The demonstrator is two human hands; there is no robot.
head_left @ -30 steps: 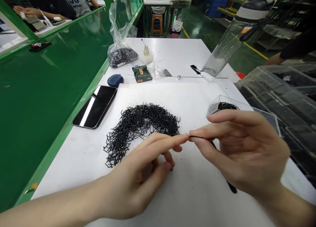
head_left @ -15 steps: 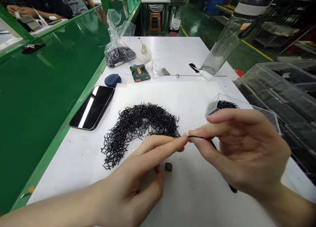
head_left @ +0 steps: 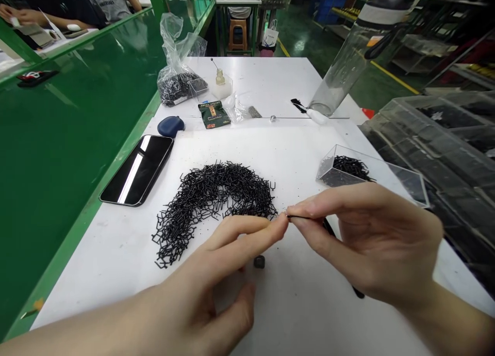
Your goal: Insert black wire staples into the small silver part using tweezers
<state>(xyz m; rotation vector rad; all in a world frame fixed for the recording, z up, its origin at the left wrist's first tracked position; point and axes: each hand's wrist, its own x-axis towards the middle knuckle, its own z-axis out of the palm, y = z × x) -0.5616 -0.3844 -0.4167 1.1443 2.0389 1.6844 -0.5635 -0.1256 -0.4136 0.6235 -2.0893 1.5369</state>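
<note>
My right hand (head_left: 371, 237) pinches a thin black piece (head_left: 299, 217) between thumb and index finger. The tip of that piece meets the outstretched fingertips of my left hand (head_left: 228, 273), whose thumb is held apart below. Behind my left fingers, a curved pile of small bent black pieces (head_left: 216, 185) spreads over the white table (head_left: 294, 149). A small dark cube (head_left: 259, 262) rests under my left fingers. A long black tool (head_left: 359, 293) lies partly hidden beneath my right hand.
A clear box (head_left: 328, 173) with black pieces stands behind my right hand. A phone (head_left: 137, 170) and blue case (head_left: 170, 126) lie left. Farther back are a plastic bag (head_left: 180, 85), green packet (head_left: 214, 114) and clear bottle (head_left: 342, 72). People sit beyond the green partition (head_left: 77, 155).
The whole view has shifted slightly, so the table items appear a little farther left. My right index finger has come down onto the thin black piece beside the thumb.
</note>
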